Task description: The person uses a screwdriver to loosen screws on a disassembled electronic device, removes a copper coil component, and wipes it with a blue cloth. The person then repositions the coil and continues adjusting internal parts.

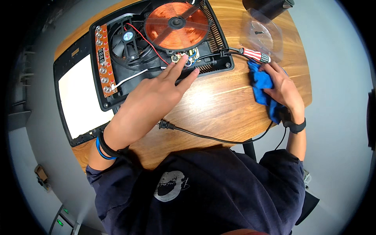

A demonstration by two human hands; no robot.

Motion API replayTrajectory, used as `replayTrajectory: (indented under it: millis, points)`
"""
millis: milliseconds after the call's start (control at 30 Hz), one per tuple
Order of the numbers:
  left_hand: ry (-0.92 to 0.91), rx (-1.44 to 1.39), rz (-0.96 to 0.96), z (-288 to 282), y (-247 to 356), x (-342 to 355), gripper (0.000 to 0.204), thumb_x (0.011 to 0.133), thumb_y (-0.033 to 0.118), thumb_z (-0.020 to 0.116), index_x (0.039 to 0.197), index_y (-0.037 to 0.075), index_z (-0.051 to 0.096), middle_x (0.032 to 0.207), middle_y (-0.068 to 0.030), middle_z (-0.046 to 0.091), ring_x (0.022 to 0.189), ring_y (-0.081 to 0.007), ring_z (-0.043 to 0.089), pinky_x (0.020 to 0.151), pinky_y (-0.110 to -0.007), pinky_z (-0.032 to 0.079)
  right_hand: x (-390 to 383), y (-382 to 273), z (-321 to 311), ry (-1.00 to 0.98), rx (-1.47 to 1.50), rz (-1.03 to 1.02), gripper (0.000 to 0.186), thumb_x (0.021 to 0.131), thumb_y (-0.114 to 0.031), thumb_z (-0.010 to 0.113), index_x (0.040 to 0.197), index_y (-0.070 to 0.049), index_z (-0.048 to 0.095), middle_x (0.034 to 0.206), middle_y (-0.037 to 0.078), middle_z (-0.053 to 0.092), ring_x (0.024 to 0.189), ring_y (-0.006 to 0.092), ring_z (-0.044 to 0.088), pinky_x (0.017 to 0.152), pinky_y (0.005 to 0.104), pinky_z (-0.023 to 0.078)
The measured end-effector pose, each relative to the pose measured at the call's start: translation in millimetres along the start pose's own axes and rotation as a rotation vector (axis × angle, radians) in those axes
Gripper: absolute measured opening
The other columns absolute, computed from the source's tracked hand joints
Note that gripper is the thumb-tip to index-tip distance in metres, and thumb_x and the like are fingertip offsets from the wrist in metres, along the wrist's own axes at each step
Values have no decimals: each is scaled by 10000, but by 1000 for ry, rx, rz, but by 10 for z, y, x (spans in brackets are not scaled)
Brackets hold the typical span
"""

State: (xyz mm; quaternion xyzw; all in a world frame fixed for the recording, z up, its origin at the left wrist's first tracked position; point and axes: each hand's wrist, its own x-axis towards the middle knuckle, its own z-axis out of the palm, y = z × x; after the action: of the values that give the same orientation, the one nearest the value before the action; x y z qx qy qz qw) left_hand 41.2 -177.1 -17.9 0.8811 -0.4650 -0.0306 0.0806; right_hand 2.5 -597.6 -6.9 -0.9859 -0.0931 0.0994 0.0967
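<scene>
An opened induction cooker [229,64] lies on the table with its insides showing: a round copper coil [176,25], a black fan [124,43], an orange button board [103,62] and a small circuit board [192,55]. My left hand [156,92] reaches over the cooker's near edge, fingers stretched out and apart. Its fingertips are at the small circuit board, partly covering it. On the right, my right hand [282,86] has its fingers bent onto a crumpled blue cloth [261,80]. Just beyond those fingers lies a screwdriver with a striped, starred handle [254,55].
The cooker's detached top panel [80,94] lies at the left, partly under the base. A black power cord [211,138] crosses the near tabletop [203,113], its plug beside my left forearm. Clear plastic trays [262,33] and a dark container [270,8] stand at the far right.
</scene>
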Motion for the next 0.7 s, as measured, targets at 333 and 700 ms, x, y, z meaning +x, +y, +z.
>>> replayTrajectory:
  millis: [333, 700]
  points:
    - [-37, -1, -23, -30, 6, 7, 919, 947, -144, 656, 1805, 126, 469, 1855, -303, 401, 1509, -420, 682, 1035, -430, 701, 249, -422, -214, 306, 44, -147, 583, 925, -109, 887, 1466, -79, 671, 1312, 192, 719, 1212, 476, 732, 1003, 536, 633]
    - [-22, -11, -19, -50, 24, 13, 972, 875, -205, 653, 1783, 105, 496, 1826, -293, 460, 1492, -406, 698, 1002, -419, 701, 130, -103, -39, 7, 4, -28, 659, 894, -30, 868, 1507, -113, 643, 1388, 175, 673, 1349, 462, 654, 1116, 524, 591]
